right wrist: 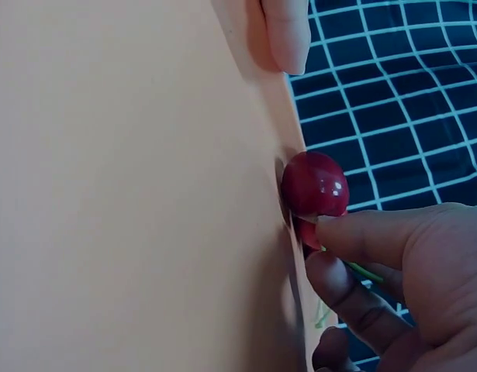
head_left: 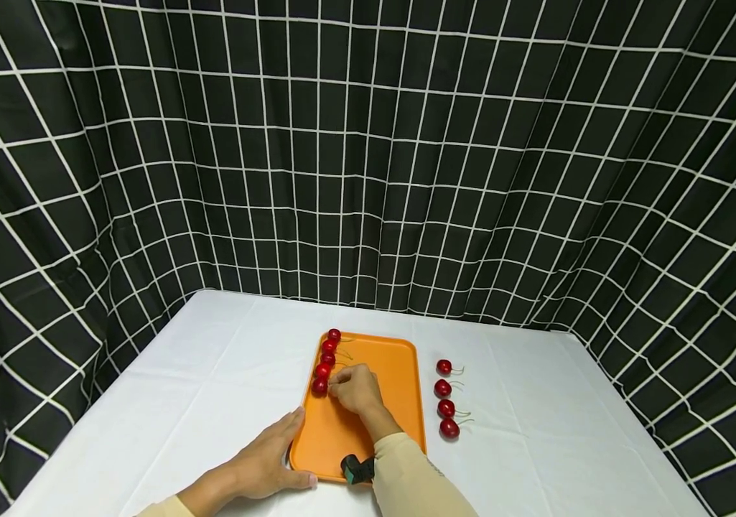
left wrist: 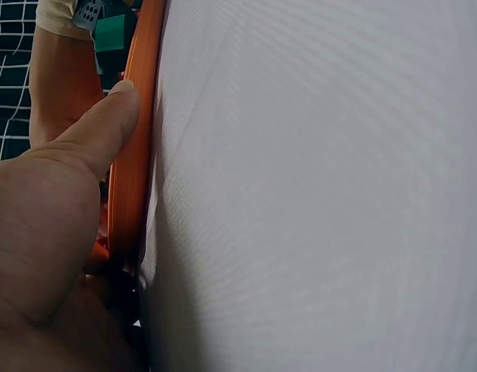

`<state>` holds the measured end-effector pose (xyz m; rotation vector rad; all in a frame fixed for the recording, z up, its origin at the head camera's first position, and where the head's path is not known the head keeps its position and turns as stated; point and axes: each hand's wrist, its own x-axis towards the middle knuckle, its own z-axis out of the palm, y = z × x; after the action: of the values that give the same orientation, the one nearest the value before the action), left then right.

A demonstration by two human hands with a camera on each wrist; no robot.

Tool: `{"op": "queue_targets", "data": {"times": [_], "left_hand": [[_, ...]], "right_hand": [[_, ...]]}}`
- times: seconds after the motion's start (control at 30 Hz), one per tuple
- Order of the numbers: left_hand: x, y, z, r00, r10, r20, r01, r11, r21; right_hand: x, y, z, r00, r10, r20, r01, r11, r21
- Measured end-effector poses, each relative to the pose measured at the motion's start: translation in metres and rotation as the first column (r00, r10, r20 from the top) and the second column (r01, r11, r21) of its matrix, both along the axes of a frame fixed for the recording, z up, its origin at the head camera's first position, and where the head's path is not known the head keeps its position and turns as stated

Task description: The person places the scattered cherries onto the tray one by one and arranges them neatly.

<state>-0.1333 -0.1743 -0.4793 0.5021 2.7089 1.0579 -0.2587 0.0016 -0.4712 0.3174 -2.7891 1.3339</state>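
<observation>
Right hand (head_left: pixel 356 388) nearly closed, pinching cherry (right wrist: pixel 314 184) stem-side; left hand (head_left: pixel 266 457) spread along tray (head_left: pixel 396 384) edge, prob steadying it. More cherries (head_left: pixel 328 357) beyond grip.

a black fabric curtain with a white grid (head_left: pixel 374 143) hung in loose folds behind and along both sides of a broad, white-cloth-covered counter (head_left: pixel 548 416). its top was faintly creased, and the light across it was soft and even.

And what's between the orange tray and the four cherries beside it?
Only a narrow, bare strip of white tablecloth lies between the tray and the four cherries; the head view shows it.
</observation>
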Motion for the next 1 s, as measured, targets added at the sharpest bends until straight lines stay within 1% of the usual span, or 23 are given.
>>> {"op": "queue_targets", "data": {"times": [0.3,0.47,0.63,0.8,0.93,1.0], "left_hand": [[0.000,0.001,-0.002,1.000,-0.011,0.003,0.011,1.000,0.011],[0.000,0.000,0.000,1.000,-0.005,-0.004,0.005,1.000,-0.001],[0.000,0.001,0.002,1.000,-0.014,0.002,0.014,1.000,0.004],[0.000,0.001,0.002,1.000,-0.023,-0.001,0.023,1.000,0.021],[0.000,0.000,0.000,1.000,-0.012,0.000,0.012,1.000,0.024],[0.000,0.000,0.000,1.000,-0.005,0.004,0.004,1.000,0.028]], "right_hand": [[0.001,0.004,0.000,1.000,0.011,0.026,-0.011,1.000,-0.004],[0.002,0.011,0.005,0.999,0.012,0.038,-0.010,0.999,-0.052],[0.003,0.021,0.010,1.000,-0.005,0.016,0.006,0.997,-0.074],[0.006,0.035,0.018,1.000,-0.022,0.002,0.022,0.995,-0.097],[0.009,0.047,0.030,1.000,-0.024,-0.008,0.023,0.992,-0.127],[0.012,0.054,0.037,0.999,-0.030,-0.028,0.025,0.988,-0.155]]}}
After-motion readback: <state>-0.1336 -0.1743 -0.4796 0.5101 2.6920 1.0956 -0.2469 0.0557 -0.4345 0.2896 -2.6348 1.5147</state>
